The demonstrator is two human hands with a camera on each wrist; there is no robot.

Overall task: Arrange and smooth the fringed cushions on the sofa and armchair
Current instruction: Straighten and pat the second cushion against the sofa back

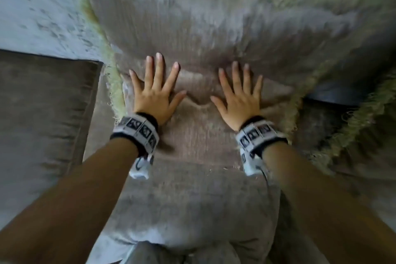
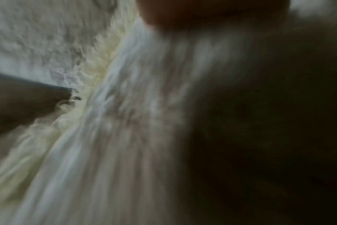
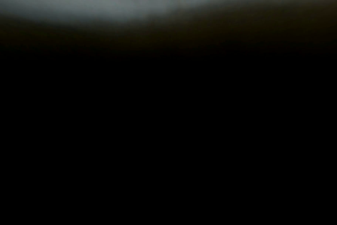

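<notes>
Two hands flat on one big grey-brown fringed cushion [image 1: 192, 34] that fills most of the head view, leaning up against the sofa back. Sofa seat [image 1: 192, 195], same grey-brown velvet, runs under the cushion's lower edge toward the camera; another seat cushion [image 1: 42, 103] lies at left. Pale textured wall [image 1: 36, 4] in the top left corner. Second fringed cushion [image 1: 353, 135] at right edge, partly tucked behind the first, blurred. Yellow-green fringe [image 1: 113, 83] runs down the main cushion's left edge, more along the top and right edges.

Left hand [image 1: 155, 94]: grip wide, fingers spread and straight, palm pressing the cushion's lower left part just inside the fringe. Right hand [image 1: 237, 100]: grip wide too, fingers spread, pressing lower centre-right. Fabric creased between the two thumbs. Marker wristbands [image 1: 137, 130] on both wrists.

Left wrist view: blurred cushion cloth [image 2: 110, 121] and cream fringe [image 2: 98, 65]. Right wrist view nearly black.
</notes>
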